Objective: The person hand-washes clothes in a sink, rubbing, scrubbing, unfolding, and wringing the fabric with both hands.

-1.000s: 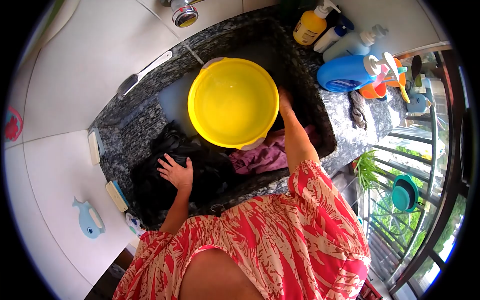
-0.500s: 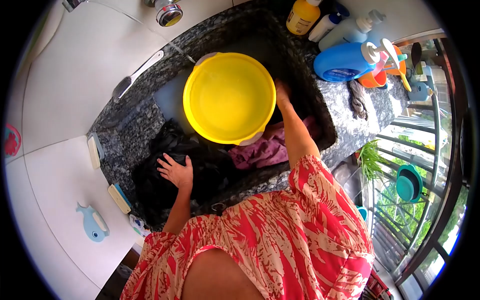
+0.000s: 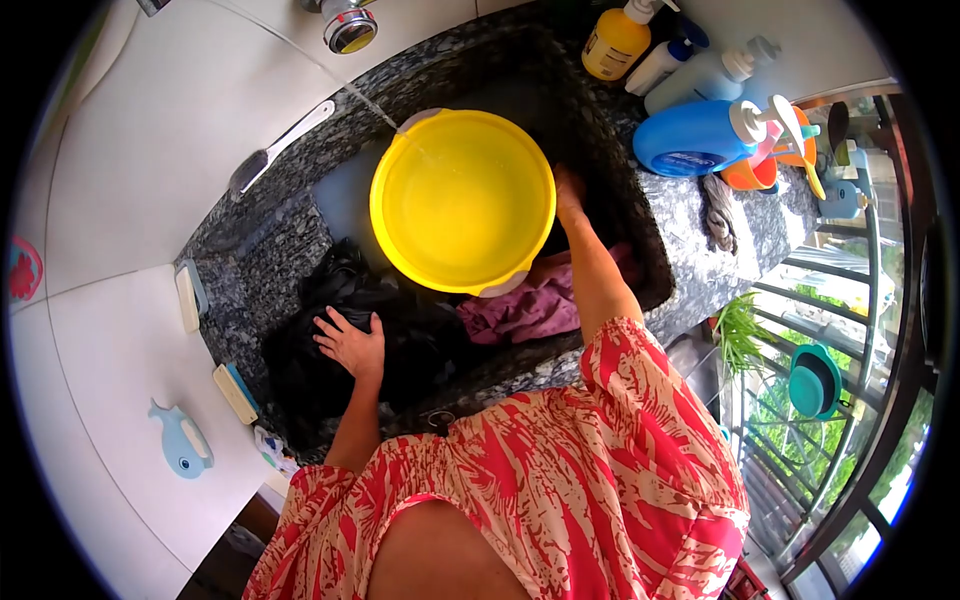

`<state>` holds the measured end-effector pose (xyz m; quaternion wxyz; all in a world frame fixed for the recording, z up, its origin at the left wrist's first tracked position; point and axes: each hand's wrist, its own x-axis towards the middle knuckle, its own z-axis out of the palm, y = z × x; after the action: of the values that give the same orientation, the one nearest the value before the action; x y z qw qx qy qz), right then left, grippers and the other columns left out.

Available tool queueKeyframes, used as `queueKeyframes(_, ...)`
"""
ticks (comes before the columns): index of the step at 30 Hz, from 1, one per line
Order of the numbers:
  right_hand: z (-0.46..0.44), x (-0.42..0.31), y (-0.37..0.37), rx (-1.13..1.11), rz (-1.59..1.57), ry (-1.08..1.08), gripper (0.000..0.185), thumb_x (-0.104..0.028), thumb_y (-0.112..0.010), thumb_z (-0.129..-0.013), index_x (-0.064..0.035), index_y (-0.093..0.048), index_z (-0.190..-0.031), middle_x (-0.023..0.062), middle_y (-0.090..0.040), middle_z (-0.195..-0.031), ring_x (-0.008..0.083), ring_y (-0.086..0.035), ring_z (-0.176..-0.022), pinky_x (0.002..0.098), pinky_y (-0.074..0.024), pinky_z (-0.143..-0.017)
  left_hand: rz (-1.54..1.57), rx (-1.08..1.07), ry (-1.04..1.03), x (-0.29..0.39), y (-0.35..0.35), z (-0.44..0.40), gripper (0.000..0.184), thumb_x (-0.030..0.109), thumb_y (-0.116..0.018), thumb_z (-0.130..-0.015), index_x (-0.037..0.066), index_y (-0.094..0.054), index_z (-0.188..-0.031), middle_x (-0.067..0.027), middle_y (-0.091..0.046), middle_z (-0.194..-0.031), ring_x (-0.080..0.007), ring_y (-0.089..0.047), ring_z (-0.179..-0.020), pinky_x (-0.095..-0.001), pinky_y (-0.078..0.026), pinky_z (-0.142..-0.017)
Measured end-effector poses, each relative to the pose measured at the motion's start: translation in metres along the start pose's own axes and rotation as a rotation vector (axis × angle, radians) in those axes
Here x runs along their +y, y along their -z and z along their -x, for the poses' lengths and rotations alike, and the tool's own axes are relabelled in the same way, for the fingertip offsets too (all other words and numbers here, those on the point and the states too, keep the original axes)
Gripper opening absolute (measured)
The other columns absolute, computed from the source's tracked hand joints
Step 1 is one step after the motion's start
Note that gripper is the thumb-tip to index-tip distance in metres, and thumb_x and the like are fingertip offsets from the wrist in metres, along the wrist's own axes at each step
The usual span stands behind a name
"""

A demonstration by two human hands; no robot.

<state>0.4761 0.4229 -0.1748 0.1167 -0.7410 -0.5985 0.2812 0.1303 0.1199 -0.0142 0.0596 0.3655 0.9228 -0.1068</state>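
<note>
My left hand (image 3: 350, 343) lies with spread fingers on a heap of wet-looking black cloth (image 3: 330, 300) at the sink's left side. Reaching into the sink, my right hand (image 3: 568, 192) is against the right side of a round yellow basin (image 3: 463, 205); its fingers are in shadow and partly hidden by the rim. The basin holds water, and a thin stream (image 3: 370, 103) runs into it over the upper left rim. Below the basin, a purple cloth (image 3: 530, 305) lies in the stone sink (image 3: 240, 250).
A brush (image 3: 285, 148) rests on the sink's back ledge under the tap (image 3: 350, 28). On the right ledge stand a blue pump bottle (image 3: 690, 140), a yellow bottle (image 3: 615, 45) and orange cups (image 3: 750, 173), near a grey rag (image 3: 720, 212). More brushes (image 3: 235, 393) line the left edge.
The view has shifted slightly. The water stream shows more clearly and now reaches inside the basin near its rim. Both hands keep about the same places.
</note>
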Motion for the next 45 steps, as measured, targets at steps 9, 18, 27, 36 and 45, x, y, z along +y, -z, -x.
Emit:
queueKeyframes(9, -0.037, 0.012, -0.012, -0.122, 0.178, 0.157, 0.049, -0.039, -0.046, -0.092, -0.0034, -0.054, -0.125, 0.0256, -0.054, -0.125, 0.0422, -0.053, -0.113, 0.0460, -0.0424, -0.096, 0.013, -0.036, 0.008, 0.000, 0.000, -0.001, 0.088, 0.052, -0.060, -0.081, 0.006, -0.023, -0.147, -0.0268, -0.017, -0.150, -0.0553, -0.025, -0.131, -0.0570, -0.023, -0.108)
queueKeyframes(18, -0.032, -0.065, 0.052, -0.026, 0.057, 0.087, 0.059, -0.038, -0.058, -0.083, -0.0048, -0.048, -0.132, 0.0220, -0.055, -0.126, 0.0382, -0.054, -0.115, 0.0455, -0.0443, -0.096, 0.027, -0.024, -0.008, -0.002, 0.004, 0.002, 0.088, 0.051, -0.061, -0.081, 0.005, -0.024, -0.146, -0.0274, -0.018, -0.150, -0.0558, -0.024, -0.131, -0.0572, -0.023, -0.108)
queueKeyframes(27, -0.068, -0.006, 0.015, -0.287, 0.322, 0.016, 0.046, -0.035, -0.063, -0.080, -0.0039, -0.063, -0.114, 0.0211, -0.060, -0.120, 0.0380, -0.057, -0.112, 0.0430, -0.0461, -0.094, 0.029, -0.025, -0.007, -0.001, 0.002, 0.000, 0.086, 0.050, -0.061, -0.082, 0.005, -0.025, -0.146, -0.0274, -0.019, -0.149, -0.0560, -0.024, -0.131, -0.0578, -0.023, -0.108)
queueKeyframes(36, -0.052, -0.057, 0.041, -0.090, 0.179, 0.040, 0.037, -0.033, -0.059, -0.084, -0.0068, -0.062, -0.110, 0.0228, -0.061, -0.114, 0.0385, -0.058, -0.107, 0.0481, -0.0474, -0.088, 0.039, 0.002, -0.023, 0.000, 0.002, -0.002, 0.086, 0.050, -0.061, -0.082, 0.004, -0.025, -0.146, -0.0284, -0.020, -0.149, -0.0568, -0.025, -0.129, -0.0587, -0.024, -0.107)
queueKeyframes(45, -0.031, -0.031, 0.040, -0.128, 0.111, -0.059, 0.044, -0.041, -0.056, -0.085, -0.0040, -0.063, -0.108, 0.0222, -0.061, -0.112, 0.0366, -0.059, -0.107, 0.0451, -0.0471, -0.085, 0.026, -0.006, -0.020, -0.001, -0.001, -0.001, 0.087, 0.051, -0.061, -0.082, 0.004, -0.025, -0.146, -0.0283, -0.020, -0.149, -0.0565, -0.025, -0.130, -0.0590, -0.023, -0.107)
